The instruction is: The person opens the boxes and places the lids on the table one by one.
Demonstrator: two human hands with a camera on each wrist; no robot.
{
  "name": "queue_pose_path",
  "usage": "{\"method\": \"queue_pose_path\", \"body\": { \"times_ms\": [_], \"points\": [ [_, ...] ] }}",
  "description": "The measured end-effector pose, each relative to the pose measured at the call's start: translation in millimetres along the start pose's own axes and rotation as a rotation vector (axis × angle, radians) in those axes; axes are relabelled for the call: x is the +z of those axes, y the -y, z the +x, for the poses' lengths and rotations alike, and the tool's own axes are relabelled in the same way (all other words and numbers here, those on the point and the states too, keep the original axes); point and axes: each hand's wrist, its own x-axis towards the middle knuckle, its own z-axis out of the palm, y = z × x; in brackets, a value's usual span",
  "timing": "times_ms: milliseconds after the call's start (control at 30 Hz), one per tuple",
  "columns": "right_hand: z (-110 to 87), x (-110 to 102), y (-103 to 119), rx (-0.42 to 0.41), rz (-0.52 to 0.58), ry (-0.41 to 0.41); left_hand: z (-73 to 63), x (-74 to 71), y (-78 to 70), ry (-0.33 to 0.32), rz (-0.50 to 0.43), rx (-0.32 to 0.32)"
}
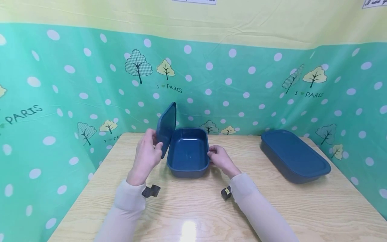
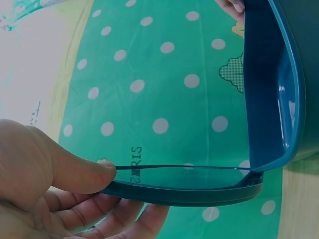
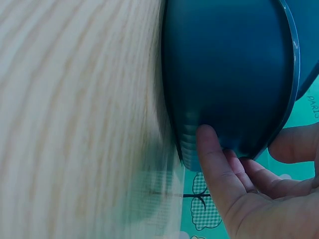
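A dark blue rectangular container (image 1: 188,153) stands on the table with its inside facing up, and nothing lies in it. My left hand (image 1: 146,153) pinches the edge of its blue lid (image 1: 167,126), which is raised on the container's left side. In the left wrist view the thumb lies on one face of the lid (image 2: 199,198) and the fingers are under the other. My right hand (image 1: 222,158) holds the container's right wall, thumb at the rim and fingers against the outside, as the right wrist view shows on the container (image 3: 229,74).
A second dark blue container (image 1: 294,154) with its lid on stands at the right of the wooden table (image 1: 187,201). A green dotted cloth (image 1: 211,84) hangs behind and at both sides. Small black devices are on both wrists.
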Motion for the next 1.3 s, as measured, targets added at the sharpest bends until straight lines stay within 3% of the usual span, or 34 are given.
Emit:
{"method": "queue_pose_path", "body": {
  "times_ms": [700,1300],
  "points": [
    [0.7,0.2,-0.6,-0.001,0.003,0.007,2.0,-3.1,2.6,-0.006,-0.022,-0.066],
    [-0.6,-1.2,1.5,0.004,-0.003,-0.002,3.8,-6.4,3.1,-0.024,-0.036,-0.087]
  ]
}}
